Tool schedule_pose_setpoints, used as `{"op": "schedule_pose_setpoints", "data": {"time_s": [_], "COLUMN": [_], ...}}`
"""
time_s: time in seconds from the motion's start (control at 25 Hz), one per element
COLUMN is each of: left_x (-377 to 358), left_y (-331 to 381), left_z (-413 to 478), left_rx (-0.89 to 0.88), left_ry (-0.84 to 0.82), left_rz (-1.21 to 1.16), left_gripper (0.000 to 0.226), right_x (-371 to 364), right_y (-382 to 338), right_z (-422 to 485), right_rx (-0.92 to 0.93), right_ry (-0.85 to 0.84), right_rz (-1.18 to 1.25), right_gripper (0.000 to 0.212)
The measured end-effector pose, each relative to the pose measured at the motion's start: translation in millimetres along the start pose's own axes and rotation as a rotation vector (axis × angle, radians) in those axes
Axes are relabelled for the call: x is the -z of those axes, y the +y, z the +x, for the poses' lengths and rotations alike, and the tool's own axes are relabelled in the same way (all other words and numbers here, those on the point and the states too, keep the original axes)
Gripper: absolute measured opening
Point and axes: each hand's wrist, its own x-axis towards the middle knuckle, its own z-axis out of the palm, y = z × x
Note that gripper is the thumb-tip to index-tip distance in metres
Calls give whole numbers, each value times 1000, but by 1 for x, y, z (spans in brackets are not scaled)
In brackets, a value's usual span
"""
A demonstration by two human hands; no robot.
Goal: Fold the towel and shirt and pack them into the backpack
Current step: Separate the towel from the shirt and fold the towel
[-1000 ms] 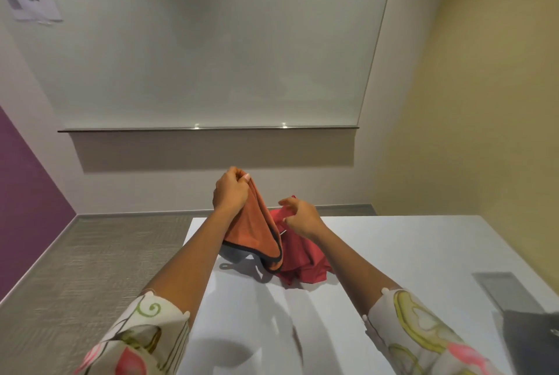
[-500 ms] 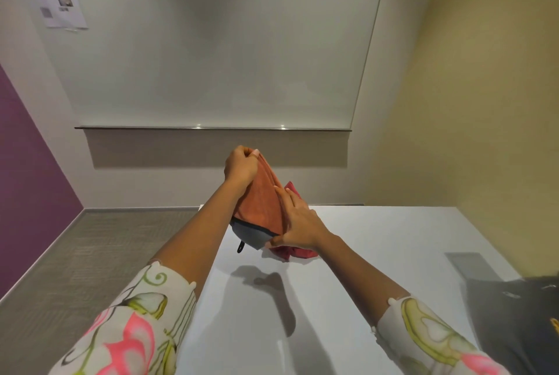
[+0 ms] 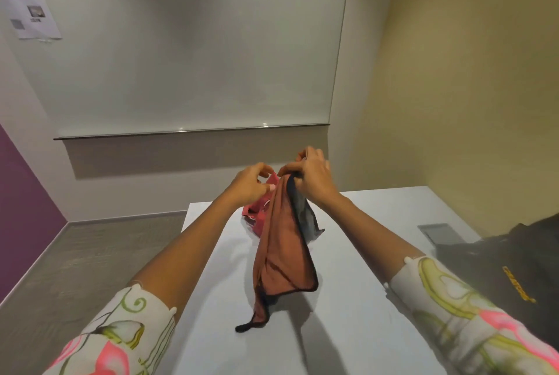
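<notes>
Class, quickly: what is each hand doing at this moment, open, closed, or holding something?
Left hand: fingers curled, pinching the top edge of the orange towel.
Right hand: closed on the same towel's top edge, holding it up above the table.

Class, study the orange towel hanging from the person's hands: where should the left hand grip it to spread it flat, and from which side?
Judging by its pose, the orange towel dangles bunched from its top edge, pinched by the right hand. The left hand should probably pinch that dark-trimmed top edge from the left, then slide outward.
</notes>
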Motion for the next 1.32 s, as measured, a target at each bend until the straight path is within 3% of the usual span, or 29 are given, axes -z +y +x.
{"op": "schedule_pose_setpoints", "data": {"time_s": [0.08, 0.2, 0.36, 0.44, 0.52, 0.72, 0.8, 0.92, 1.12, 1.32], "left_x": [-4, -8, -20, -25, -29, -29, -29, -30, -1, 17], "left_y": [14, 28, 34, 37, 38, 47, 50, 47, 30, 19], "left_z": [-6, -10, -10, -10, -10, -16, -18, -21, -18, -23], "left_rx": [-83, -191, -198, -189, -191, -263, -285, -268, -136, -93], "left_ry": [-44, -93, -119, -97, -55, -115, -141, -69, 101, 253], "left_rz": [-36, -148, -219, -185, -135, -79, -70, 7, 163, 209], "left_gripper": [57, 70, 70, 63, 58, 83, 71, 13, 35, 30], "right_x": [8, 9, 18, 24, 26, 21, 19, 20, 33, 24], "right_y": [-2, -1, 8, 16, 26, 34, 38, 43, 58, 81], "right_z": [-4, -12, -21, -32, -43, -59, -59, -58, -58, -76], "right_rx": [51, 30, -175, -317, -379, -277, -278, -316, -329, -351], "right_ry": [-8, 49, 122, 94, -22, -241, -266, -279, -358, -460], "right_rz": [5, 205, 479, 731, 825, 746, 729, 714, 542, 214], "right_gripper": [24, 19, 45, 36, 25, 30, 21, 10, 11, 20]}}
